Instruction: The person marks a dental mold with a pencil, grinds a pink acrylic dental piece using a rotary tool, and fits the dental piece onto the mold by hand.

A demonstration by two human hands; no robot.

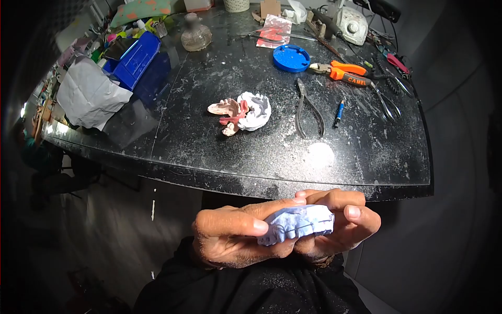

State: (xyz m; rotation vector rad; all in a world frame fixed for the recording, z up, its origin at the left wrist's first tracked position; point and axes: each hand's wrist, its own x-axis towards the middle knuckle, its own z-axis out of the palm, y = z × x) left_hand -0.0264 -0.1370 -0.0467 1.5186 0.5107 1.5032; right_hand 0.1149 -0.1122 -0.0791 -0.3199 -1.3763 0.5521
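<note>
Just beyond my lap, in front of the bench edge, I hold a pale blue plaster dental cast [302, 221] with a row of teeth. A thin dark line, perhaps a wire, runs along the teeth. My left hand [227, 235] is closed on its left end, the thumb pressed near the teeth. Around the right end and underside curl the fingers of my right hand [351, 220]. Dust clings to both hands. On the bench ahead lies a white plaster dental cast [258, 112] against a pinkish piece with red material [235, 112].
Wire pliers [309, 112] and a blue pen-like tool [340, 112] lie to the right. Behind them are orange-handled cutters [348, 72] and a round blue lid [291, 58]. A glass bottle [196, 36], a blue box [137, 62] and crumpled paper [89, 94] stand left.
</note>
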